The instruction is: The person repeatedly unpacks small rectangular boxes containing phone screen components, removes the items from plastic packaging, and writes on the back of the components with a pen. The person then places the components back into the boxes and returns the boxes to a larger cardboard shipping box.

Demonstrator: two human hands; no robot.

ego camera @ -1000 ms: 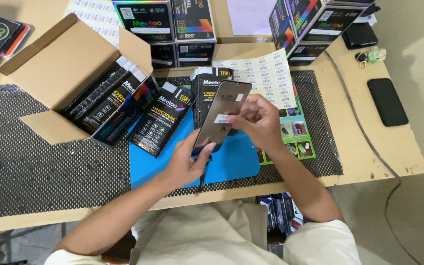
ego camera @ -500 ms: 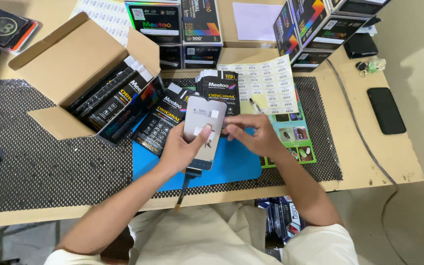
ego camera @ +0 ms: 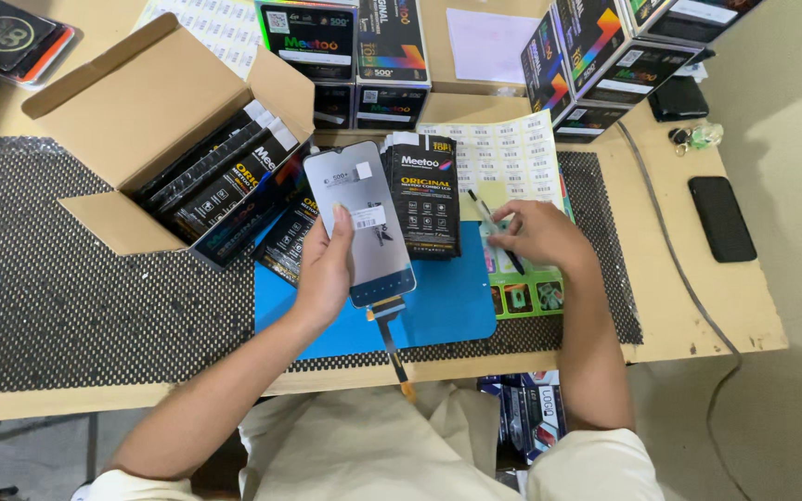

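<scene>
A seated person in pale, soft trousers works at a light wooden table [ego camera: 698, 325], forearms stretched out over its near edge. The left hand [ego camera: 325, 269] is closed around a flat, glossy grey phone screen panel [ego camera: 362, 223], thumb pressed on its face near a small white label, the panel raised and tilted above a smooth blue work mat [ego camera: 438, 306]. A thin ribbon cable [ego camera: 390, 339] with an orange tip hangs from the panel's lower edge, down past the table front. The right hand [ego camera: 540, 237] rests on a sheet of small white stickers [ego camera: 503, 162], fingers curled about a slim dark pen [ego camera: 489, 218]; whether it pinches the pen firmly cannot be told. A green card [ego camera: 526, 297] printed with small pictures lies under that hand, overlapping the mat's right side. The mat sits on a coarse black mesh pad [ego camera: 76, 306], dotted and rubbery, spread across most of the table. Just beyond the panel lies a flat black packet [ego camera: 424, 195] with bright lettering, and more like it fan out toward an open brown cardboard box [ego camera: 160, 121], flaps up, packed tightly with the same black packets on edge. Farther back, glossy black cartons [ego camera: 355, 46] with rainbow stripes stand stacked, with another pile [ego camera: 605, 56] at the right rear. A dark rectangular phone [ego camera: 721, 218] lies alone on bare wood at the right, beside a thin black cord
</scene>
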